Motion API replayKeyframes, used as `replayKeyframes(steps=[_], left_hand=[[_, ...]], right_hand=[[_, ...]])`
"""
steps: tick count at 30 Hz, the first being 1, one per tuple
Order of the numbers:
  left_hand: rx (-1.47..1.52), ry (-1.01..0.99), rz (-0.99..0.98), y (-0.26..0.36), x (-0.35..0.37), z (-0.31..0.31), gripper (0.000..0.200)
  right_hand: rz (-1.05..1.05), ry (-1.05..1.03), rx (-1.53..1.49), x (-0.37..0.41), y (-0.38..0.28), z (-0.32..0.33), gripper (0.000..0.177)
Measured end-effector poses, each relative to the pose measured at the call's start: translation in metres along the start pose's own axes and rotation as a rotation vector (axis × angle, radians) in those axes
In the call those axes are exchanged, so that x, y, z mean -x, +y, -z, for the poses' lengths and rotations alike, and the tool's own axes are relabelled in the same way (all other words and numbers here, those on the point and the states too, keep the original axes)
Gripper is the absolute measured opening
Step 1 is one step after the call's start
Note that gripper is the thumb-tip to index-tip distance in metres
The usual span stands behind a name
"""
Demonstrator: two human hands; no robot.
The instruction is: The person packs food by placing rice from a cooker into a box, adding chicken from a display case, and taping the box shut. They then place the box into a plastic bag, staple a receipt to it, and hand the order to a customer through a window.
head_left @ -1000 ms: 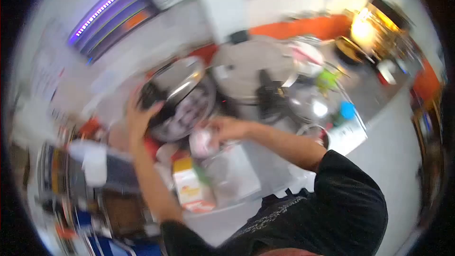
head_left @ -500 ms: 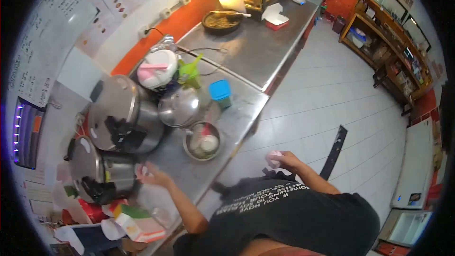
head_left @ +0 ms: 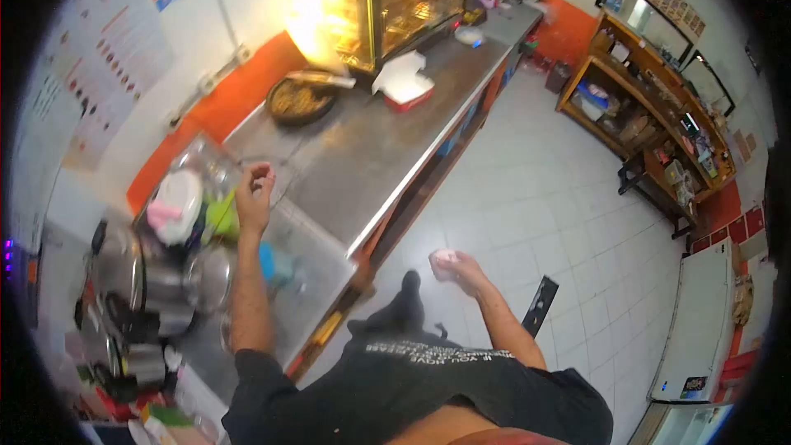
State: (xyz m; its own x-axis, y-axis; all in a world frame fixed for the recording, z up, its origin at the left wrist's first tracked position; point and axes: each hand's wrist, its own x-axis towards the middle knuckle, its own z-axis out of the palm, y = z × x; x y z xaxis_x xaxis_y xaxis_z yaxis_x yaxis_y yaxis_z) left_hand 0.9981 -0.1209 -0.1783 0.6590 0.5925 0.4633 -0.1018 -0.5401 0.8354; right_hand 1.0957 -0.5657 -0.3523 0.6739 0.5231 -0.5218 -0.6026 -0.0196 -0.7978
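My left hand is raised above the metal counter, its fingers bent and apart with a gap showing between them; I see nothing held in it. Beneath and beside it are a green plastic item and a white rounded item with a pink one on it. My right hand is over the floor in front of my body, closed on a small pale pink-white thing, too blurred to name. Farther along the counter lie a black pan of brown food and an open takeaway box, white inside and red below.
A lit food warmer stands at the back of the counter. Large steel pots, a lidded pan and a blue-lidded tub crowd the near left. Wooden shelves and a white chest freezer line the right side.
My left hand has swung up and forward from beside the smaller pot to above the counter. The view has moved along the counter toward the warmer. My right hand still holds the pale thing.
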Motion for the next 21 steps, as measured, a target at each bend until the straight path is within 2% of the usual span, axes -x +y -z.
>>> replayKeyframes(steps=[2, 3, 6, 7, 9, 11, 13, 15, 17, 19, 20, 21], left_hand=[[-0.075, -0.149, -0.012, -0.006, -0.058, -0.061, 0.025], [-0.054, -0.148, -0.031, -0.008, -0.093, -0.098, 0.025], [0.071, -0.326, -0.161, 0.007, -0.187, -0.21, 0.036], [0.079, -0.367, -0.188, 0.021, -0.221, -0.25, 0.04], [0.1, -0.468, -0.218, 0.032, -0.292, -0.331, 0.046], [0.139, -0.495, -0.321, 0.047, -0.36, -0.407, 0.053], [0.061, -0.471, -0.394, 0.059, -0.431, -0.474, 0.056], [0.029, -0.453, -0.464, 0.068, -0.507, -0.533, 0.064], [0.035, -0.443, -0.259, 0.059, -0.587, -0.593, 0.067], [-0.301, -0.171, -0.304, 0.065, -0.643, -0.638, 0.067], [-0.261, -0.056, -0.274, 0.064, -0.662, -0.658, 0.059], [-0.269, -0.047, -0.258, 0.071, -0.673, -0.669, 0.059]], right_hand=[[0.054, 0.071, -0.162, -0.04, -0.015, 0.051, 0.047], [0.073, 0.129, -0.235, -0.054, -0.019, 0.079, 0.046], [-0.024, 0.378, -0.253, -0.058, -0.035, 0.157, 0.041], [-0.063, 0.496, -0.244, -0.062, -0.023, 0.191, 0.041], [0.175, 0.525, -0.056, -0.062, 0.047, 0.276, 0.046], [-0.016, 0.513, -0.867, -0.051, 0.079, 0.349, 0.027], [0.412, 0.709, -0.415, -0.056, 0.111, 0.375, 0.02], [0.387, 0.664, -0.442, -0.113, 0.065, 0.41, 0.021], [0.315, 0.612, -0.502, -0.165, 0.016, 0.451, 0.022], [0.229, 0.566, -0.559, -0.21, -0.032, 0.489, 0.023], [0.179, 0.55, -0.589, -0.228, -0.053, 0.506, 0.023], [0.128, 0.532, -0.616, -0.245, -0.078, 0.522, 0.023]])
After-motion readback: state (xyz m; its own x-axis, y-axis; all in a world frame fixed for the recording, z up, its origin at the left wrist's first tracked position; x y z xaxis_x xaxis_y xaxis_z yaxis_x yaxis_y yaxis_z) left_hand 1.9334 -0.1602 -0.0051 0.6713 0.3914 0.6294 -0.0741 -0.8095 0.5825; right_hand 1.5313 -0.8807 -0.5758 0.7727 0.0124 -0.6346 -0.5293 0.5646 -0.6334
